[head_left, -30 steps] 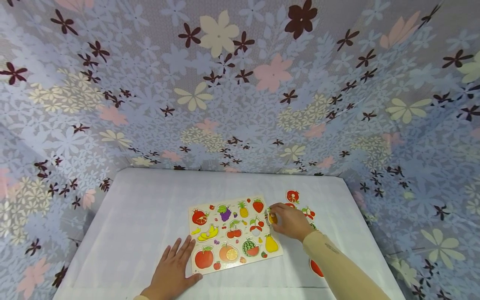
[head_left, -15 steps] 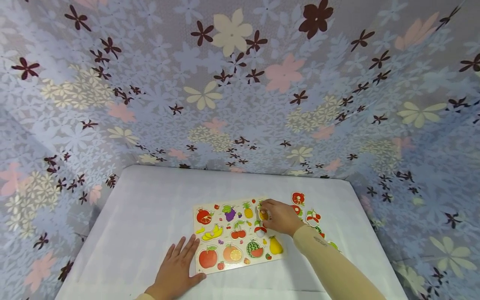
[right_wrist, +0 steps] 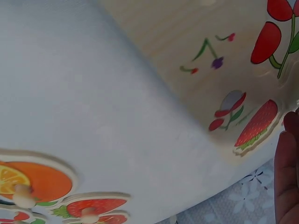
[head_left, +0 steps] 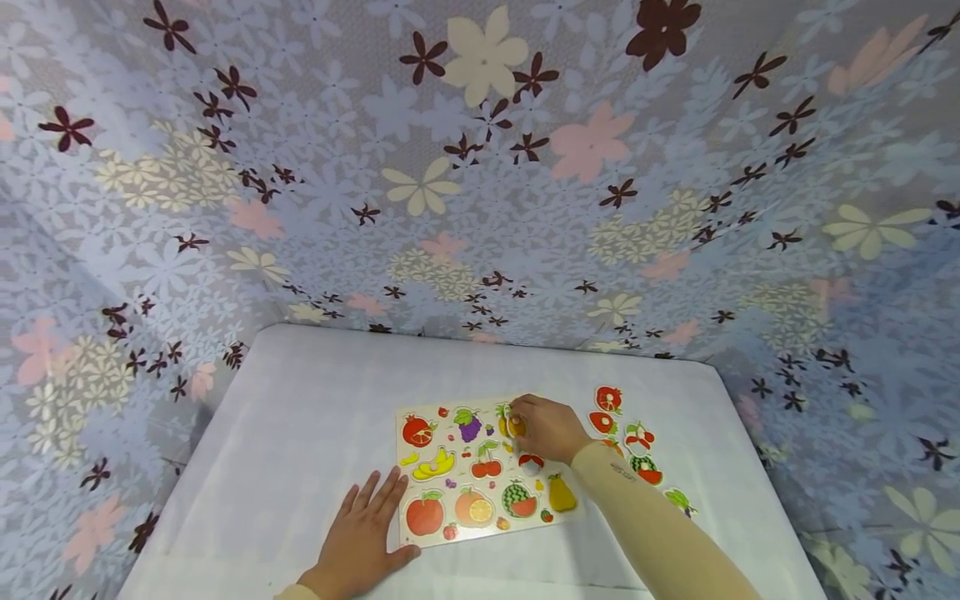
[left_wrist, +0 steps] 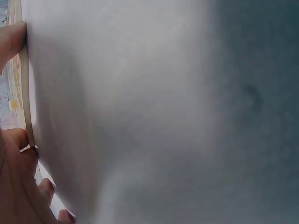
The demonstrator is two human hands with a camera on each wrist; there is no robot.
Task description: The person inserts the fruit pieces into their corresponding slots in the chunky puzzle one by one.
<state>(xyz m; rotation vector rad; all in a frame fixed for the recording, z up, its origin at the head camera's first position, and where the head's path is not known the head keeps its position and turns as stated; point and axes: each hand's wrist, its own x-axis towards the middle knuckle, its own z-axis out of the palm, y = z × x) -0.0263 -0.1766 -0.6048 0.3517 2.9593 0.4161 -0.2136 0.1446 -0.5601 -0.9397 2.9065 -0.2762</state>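
Note:
A wooden puzzle board (head_left: 467,482) with fruit pictures lies on the white-covered table. My left hand (head_left: 352,537) rests flat with fingers spread at its near-left corner, fingertips and thumb touching the edge. Over the far-right part of the board, my right hand (head_left: 553,429) pinches a pineapple puzzle piece (head_left: 516,425) close above the pineapple picture (head_left: 502,417). The right hand hides the strawberry place in the head view. That strawberry picture (right_wrist: 257,125) shows in the right wrist view, just beside the right fingers (right_wrist: 286,163).
Loose knobbed pieces lie right of the board: a pomegranate (head_left: 608,400), strawberry (head_left: 602,422), cherries (head_left: 640,437), watermelon (head_left: 646,471) and grapes (head_left: 680,500). An orange piece (right_wrist: 49,182) is partly under the right arm in the head view. Flowered cloth (head_left: 420,250) hangs around the table.
My right hand has carried the pineapple piece leftward from the board's right edge to above the pineapple picture. My left hand has stayed at the board's corner. The head view has shifted slightly.

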